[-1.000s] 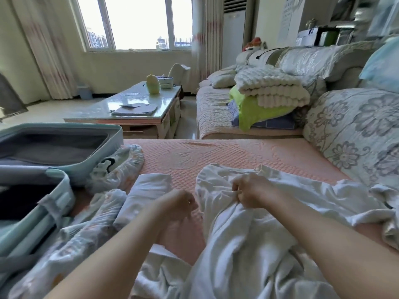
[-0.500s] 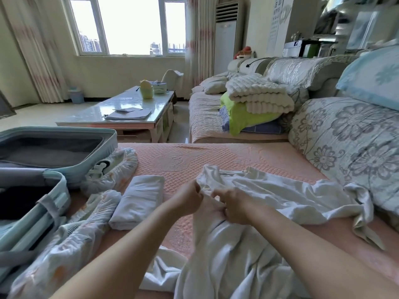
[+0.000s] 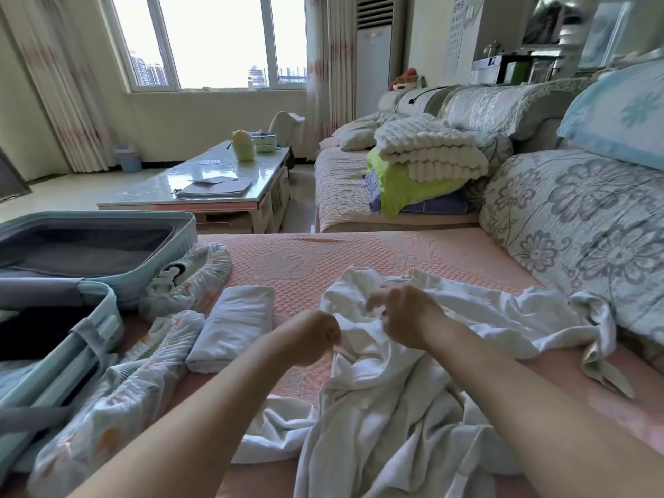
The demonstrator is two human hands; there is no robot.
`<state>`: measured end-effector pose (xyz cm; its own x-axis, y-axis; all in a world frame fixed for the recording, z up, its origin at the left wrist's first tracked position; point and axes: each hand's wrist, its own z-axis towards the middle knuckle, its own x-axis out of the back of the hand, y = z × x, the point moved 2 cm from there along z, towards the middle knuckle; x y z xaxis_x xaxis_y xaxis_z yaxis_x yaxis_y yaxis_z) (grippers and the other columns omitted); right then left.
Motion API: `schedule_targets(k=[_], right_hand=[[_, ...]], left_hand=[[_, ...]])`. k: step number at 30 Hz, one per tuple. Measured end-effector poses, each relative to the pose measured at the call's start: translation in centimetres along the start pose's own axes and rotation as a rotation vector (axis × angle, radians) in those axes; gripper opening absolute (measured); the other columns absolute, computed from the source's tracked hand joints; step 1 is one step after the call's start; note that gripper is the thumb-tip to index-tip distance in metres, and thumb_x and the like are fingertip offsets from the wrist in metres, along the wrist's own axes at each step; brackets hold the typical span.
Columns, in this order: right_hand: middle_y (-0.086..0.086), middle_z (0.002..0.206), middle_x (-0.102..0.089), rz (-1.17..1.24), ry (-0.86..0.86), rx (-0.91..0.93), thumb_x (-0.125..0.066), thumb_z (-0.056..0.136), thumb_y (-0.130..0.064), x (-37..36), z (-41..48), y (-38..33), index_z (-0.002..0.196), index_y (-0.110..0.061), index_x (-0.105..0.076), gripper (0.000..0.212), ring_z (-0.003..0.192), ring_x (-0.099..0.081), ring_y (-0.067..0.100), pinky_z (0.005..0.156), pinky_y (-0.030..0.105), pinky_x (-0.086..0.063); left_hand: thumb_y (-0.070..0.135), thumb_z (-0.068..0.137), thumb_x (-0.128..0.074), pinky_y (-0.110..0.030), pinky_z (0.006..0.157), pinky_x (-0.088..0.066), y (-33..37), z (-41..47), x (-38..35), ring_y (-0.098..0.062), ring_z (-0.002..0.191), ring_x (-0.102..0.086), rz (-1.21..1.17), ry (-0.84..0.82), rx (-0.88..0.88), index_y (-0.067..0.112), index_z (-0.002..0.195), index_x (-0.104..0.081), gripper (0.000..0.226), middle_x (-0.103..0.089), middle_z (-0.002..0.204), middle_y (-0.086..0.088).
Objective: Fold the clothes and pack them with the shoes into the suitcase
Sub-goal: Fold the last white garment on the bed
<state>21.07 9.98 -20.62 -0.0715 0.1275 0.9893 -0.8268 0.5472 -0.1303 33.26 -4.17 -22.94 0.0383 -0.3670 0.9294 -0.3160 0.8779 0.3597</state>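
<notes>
What I can't read well comes first: the fingertips of my right hand [image 3: 406,318] are smeared by motion, so I only make out that its fingers curl into a bunch of the white garment [image 3: 395,397]. My left hand [image 3: 316,334] is a closed fist, pinching the garment's edge at 9 o'clock of the right one. The garment lies crumpled on the pink sofa cover [image 3: 359,257]. Its near end runs out of the frame at 6 o'clock and my forearms cover part of it, so I cannot tell what kind of garment it is. The open suitcase [image 3: 107,224] sits at 9 o'clock, cut off by the frame edge, its inside dark. Against its rim lies a patterned bag [image 3: 201,282] with a shoe [image 3: 169,276] only partly showing. A second patterned bag [image 3: 118,389] at 8 o'clock hides whatever it holds. A folded white piece [image 3: 233,328] lies between the bags and my left hand. Farther off, a glass worktop [image 3: 222,174] stands at 11 o'clock and stacked blankets [image 3: 427,152] at 1 o'clock. Half a second ago my hands were pressed together on the cloth; now they sit slightly apart, and the folded piece has not moved.
</notes>
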Motion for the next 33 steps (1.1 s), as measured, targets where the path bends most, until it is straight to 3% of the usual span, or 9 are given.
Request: schedule_targets(k=[3,5,9,12,17,20,24,27,33], right_hand=[[-0.004,0.125,-0.062,-0.099,-0.161,0.038,-0.057,0.085,-0.057,-1.9,0.5,-1.3,0.123,-0.034,-0.062,0.044,0.114,-0.060,0.022,0.093,0.036,-0.049],[0.003,0.120,-0.064,-0.176,-0.187,-0.070,-0.058,0.088,-0.051,-2.9,1.0,-0.6,0.120,-0.026,-0.064,0.041,0.109,-0.061,0.026,0.088,0.035,-0.051],[0.007,0.083,-0.068,0.435,0.081,-0.310,-0.055,0.096,-0.034,-2.1,2.3,1.8,0.080,-0.015,-0.068,0.028,0.076,-0.065,0.026,0.056,0.027,-0.045],[0.009,0.082,-0.070,0.962,0.215,-0.472,-0.062,0.098,-0.032,-1.4,2.0,2.7,0.083,-0.012,-0.068,0.025,0.076,-0.068,0.026,0.064,0.036,-0.058],[0.015,0.104,-0.072,1.507,0.151,-0.386,-0.057,0.101,-0.013,-1.3,2.1,2.1,0.114,-0.007,-0.062,0.015,0.083,-0.073,0.030,0.070,0.040,-0.060],[0.009,0.108,-0.070,1.342,0.148,-0.291,-0.056,0.098,-0.007,-1.2,2.0,0.8,0.116,-0.011,-0.064,0.020,0.089,-0.067,0.022,0.076,0.031,-0.051],[-0.006,0.102,-0.068,0.979,0.137,-0.223,-0.053,0.093,-0.005,-3.0,2.5,-0.5,0.117,-0.016,-0.067,0.029,0.088,-0.063,0.014,0.078,0.027,-0.051],[-0.005,0.117,-0.067,0.732,0.012,-0.183,-0.049,0.093,-0.012,-4.8,3.3,-1.2,0.121,-0.022,-0.068,0.035,0.106,-0.063,0.014,0.092,0.026,-0.050],[-0.004,0.120,-0.069,0.666,0.008,-0.221,-0.044,0.090,-0.007,-6.6,5.0,-1.5,0.112,-0.026,-0.070,0.039,0.110,-0.062,0.015,0.097,0.030,-0.051]], left_hand=[[0.021,0.097,-0.053,-0.031,0.076,-0.053,-0.4,-0.4,-1.5,-0.021,0.082,-0.064,0.093,-0.116,-0.016,0.011,0.095,-0.070,0.020,-0.070,0.092,-0.003],[0.038,0.094,-0.053,-0.036,0.076,-0.052,-0.6,-0.5,-2.6,-0.022,0.076,-0.062,-0.044,-0.229,-0.010,0.006,0.089,-0.067,0.035,-0.069,0.084,-0.004],[0.063,0.086,-0.058,-0.032,0.072,-0.043,-0.5,-1.4,-3.1,-0.014,0.075,-0.056,-0.185,-0.280,-0.026,0.019,0.082,-0.064,0.045,-0.061,0.079,0.005],[0.026,0.095,-0.060,-0.024,0.070,-0.048,0.1,-1.2,-1.9,-0.018,0.088,-0.064,-0.247,-0.056,-0.007,0.019,0.096,-0.067,0.010,-0.066,0.087,0.003],[0.018,0.099,-0.041,-0.039,0.072,-0.051,-1.4,-1.6,4.8,-0.027,0.082,-0.062,-0.217,0.407,0.244,0.019,0.089,-0.058,0.020,-0.064,0.082,-0.007],[0.017,0.101,-0.031,-0.032,0.068,-0.047,-3.4,-3.8,9.0,-0.028,0.093,-0.066,0.456,0.561,0.442,0.025,0.113,-0.057,0.031,-0.066,0.104,-0.008],[0.020,0.097,-0.047,-0.035,0.083,-0.045,-6.0,-5.0,9.8,-0.026,0.125,-0.053,0.591,0.245,0.802,0.021,0.137,-0.055,0.040,-0.056,0.138,-0.007],[0.013,0.094,-0.045,-0.040,0.106,-0.041,-6.2,-4.2,7.4,-0.029,0.128,-0.049,0.545,0.183,0.671,0.020,0.137,-0.053,0.044,-0.053,0.140,-0.011],[0.004,0.093,-0.043,-0.040,0.095,-0.052,-3.7,1.0,3.9,-0.028,0.115,-0.060,0.232,0.149,0.275,0.017,0.130,-0.058,0.042,-0.062,0.129,-0.010]])
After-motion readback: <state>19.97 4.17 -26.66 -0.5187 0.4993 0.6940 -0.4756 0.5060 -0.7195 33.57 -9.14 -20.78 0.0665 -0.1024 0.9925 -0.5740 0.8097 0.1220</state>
